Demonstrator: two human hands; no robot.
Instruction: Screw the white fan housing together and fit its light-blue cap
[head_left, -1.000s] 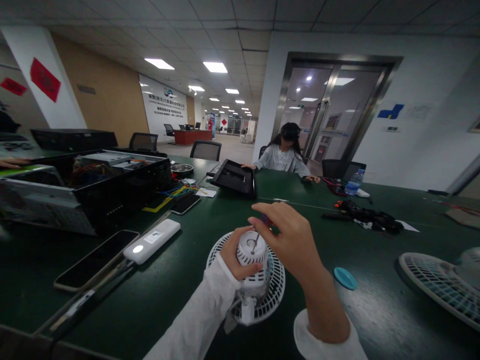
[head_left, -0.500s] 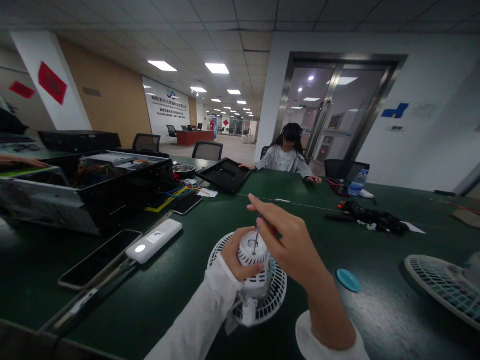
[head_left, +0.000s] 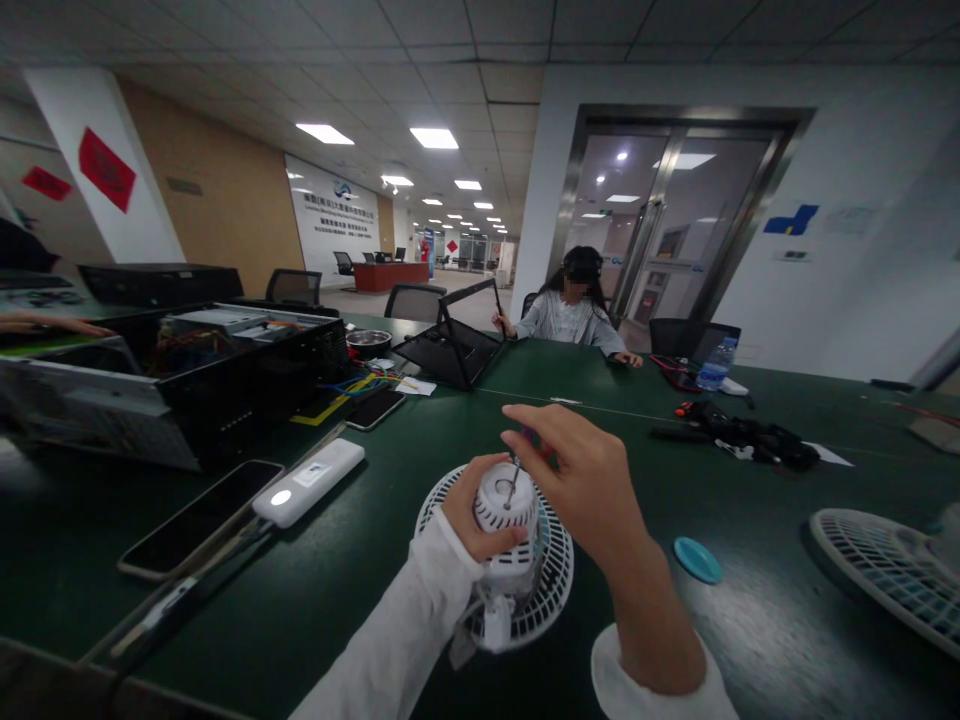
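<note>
A white electric fan [head_left: 510, 570] rests on the green table, its round grille underneath and its motor housing pointing up. My left hand [head_left: 478, 515] is wrapped round the top of the housing. Above it, my right hand [head_left: 574, 465] pinches a screwdriver [head_left: 514, 478], whose thin metal shaft reaches down to a hole in the housing's top. The screwdriver's handle is mostly hidden behind my fingers. A light blue round cap [head_left: 697, 560] lies to the right of my right forearm.
Another fan grille [head_left: 885, 570] lies at the right edge. On the left are a phone [head_left: 199, 520], a white power bank [head_left: 311, 480] with a cable, and an opened computer case [head_left: 180, 380]. Across the table a person [head_left: 574, 305] holds part of a black frame [head_left: 472, 300]; a water bottle [head_left: 718, 363] stands nearby.
My right hand has shifted slightly and its fingers are bent differently on the screwdriver. My left hand and the fan stay put. Across the table, the person has raised a black frame.
</note>
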